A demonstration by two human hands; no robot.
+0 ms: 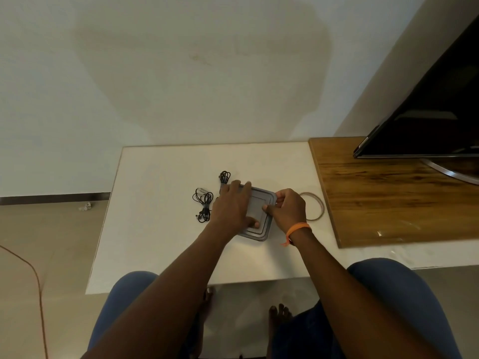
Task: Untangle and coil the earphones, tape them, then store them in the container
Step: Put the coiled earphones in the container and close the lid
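Left hand is pressing flat on the container lid at frame centre while right hand is pinching its edge; lid risks popping, scattering coiled earphones alongside.

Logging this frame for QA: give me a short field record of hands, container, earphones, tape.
left hand: fingers flat, pressing on the container lid
right hand: pinching the lid's right edge
container: grey, square, lid on, on the white table
earphones: two black coiled bundles on the table, left of container, outside it
tape roll: flat on the table, right of right hand
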